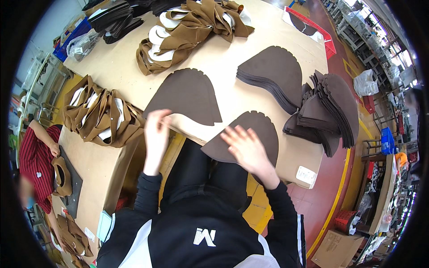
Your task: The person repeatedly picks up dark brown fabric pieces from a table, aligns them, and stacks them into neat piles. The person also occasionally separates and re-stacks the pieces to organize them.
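My right hand lies with spread fingers on a dark brown, dome-shaped sheet piece with a notched curved edge. That piece reaches over the near edge of the table. My left hand is at the lower left corner of another dark brown piece lying flat. Its fingers are slightly bent and apart, and nothing shows held in them; whether they touch the piece I cannot tell. Beyond my right hand a fanned stack of like pieces rests on the table, and a thicker, tumbled stack is at the right.
Bundles of tan parts with white lining lie at the far side, more at the left. Black pieces are piled far left. A red basket adjoins the table's far right corner. A person in a striped shirt works at the left.
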### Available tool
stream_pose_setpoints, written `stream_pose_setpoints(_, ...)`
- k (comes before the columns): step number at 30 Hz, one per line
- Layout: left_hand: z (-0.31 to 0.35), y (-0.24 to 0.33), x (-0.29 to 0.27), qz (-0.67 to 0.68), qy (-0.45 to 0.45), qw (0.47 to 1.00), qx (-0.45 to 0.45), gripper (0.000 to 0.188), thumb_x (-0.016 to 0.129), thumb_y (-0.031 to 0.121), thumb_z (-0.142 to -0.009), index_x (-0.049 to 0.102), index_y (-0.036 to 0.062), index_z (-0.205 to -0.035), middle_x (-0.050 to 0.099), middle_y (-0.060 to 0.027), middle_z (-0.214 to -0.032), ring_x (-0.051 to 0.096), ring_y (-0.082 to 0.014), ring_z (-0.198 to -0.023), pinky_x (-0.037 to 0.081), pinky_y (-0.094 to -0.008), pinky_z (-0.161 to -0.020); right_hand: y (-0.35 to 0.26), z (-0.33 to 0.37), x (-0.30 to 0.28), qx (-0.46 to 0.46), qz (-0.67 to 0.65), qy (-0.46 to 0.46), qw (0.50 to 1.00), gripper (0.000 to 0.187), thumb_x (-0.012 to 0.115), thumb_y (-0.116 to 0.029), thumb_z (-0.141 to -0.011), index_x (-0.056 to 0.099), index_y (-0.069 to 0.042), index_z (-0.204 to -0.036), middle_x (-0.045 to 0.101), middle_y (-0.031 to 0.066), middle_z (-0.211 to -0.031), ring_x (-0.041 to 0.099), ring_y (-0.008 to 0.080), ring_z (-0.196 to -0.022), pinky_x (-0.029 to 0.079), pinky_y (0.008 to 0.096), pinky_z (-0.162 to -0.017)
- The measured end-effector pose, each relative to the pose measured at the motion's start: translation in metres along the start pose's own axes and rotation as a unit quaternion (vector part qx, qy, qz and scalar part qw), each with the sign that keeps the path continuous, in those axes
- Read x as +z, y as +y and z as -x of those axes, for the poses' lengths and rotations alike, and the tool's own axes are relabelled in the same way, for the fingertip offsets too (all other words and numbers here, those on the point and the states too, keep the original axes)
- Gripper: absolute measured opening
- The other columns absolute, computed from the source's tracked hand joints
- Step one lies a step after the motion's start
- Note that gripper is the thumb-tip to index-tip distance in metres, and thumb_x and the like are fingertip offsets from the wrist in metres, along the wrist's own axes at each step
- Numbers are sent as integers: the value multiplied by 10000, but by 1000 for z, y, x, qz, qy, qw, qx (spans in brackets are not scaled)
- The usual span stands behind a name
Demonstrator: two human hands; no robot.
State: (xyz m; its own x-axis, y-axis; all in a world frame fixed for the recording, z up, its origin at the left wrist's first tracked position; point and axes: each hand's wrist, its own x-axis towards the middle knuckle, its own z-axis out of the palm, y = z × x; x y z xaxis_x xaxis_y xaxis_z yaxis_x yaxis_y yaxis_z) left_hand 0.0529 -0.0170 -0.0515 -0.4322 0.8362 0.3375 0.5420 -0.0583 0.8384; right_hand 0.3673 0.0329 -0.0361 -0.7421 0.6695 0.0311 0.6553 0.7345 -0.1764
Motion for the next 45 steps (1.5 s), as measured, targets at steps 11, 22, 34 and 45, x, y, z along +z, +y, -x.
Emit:
stream_pose_setpoints(11,74,61,67,-73,-181,977,81,418,732,139,-921,665,84,-1330,579,-175,-1398,546,-376,-1258,478,-437,-1038,110,18,28,210,-271,204,917,465,396,-275,-1104,465,-93,-1527,440,155,-1580,374,327,-1488,285,451,-1216)
stream_pose_setpoints(22,-37,-4,-5,83,53,990,-98,298,670,169,-987,714,56,-1259,729,-114,-1132,664,-158,-892,548,-329,-807,5,27,-27,-13,-83,136,987,456,595,-156,-990,568,-102,-1442,499,117,-1543,460,316,-1424,334,469,-1190)
stream_pose_setpoints(34,72,25,67,-122,-200,966,112,509,726,207,-921,591,14,-1372,417,-194,-1557,328,-401,-1482,324,-477,-1191,72,-7,2,132,-26,48,990,440,373,-354,-1088,510,-307,-1503,405,-3,-1618,373,279,-1485,231,490,-1243)
stream_pose_setpoints(45,43,58,60,229,-218,947,-59,317,548,-8,-1006,684,23,-1290,631,-113,-1398,687,-148,-1022,599,-259,-718,63,26,3,191,-46,158,968,464,476,-257,-1064,489,-200,-1524,381,102,-1627,308,371,-1511,224,510,-1235)
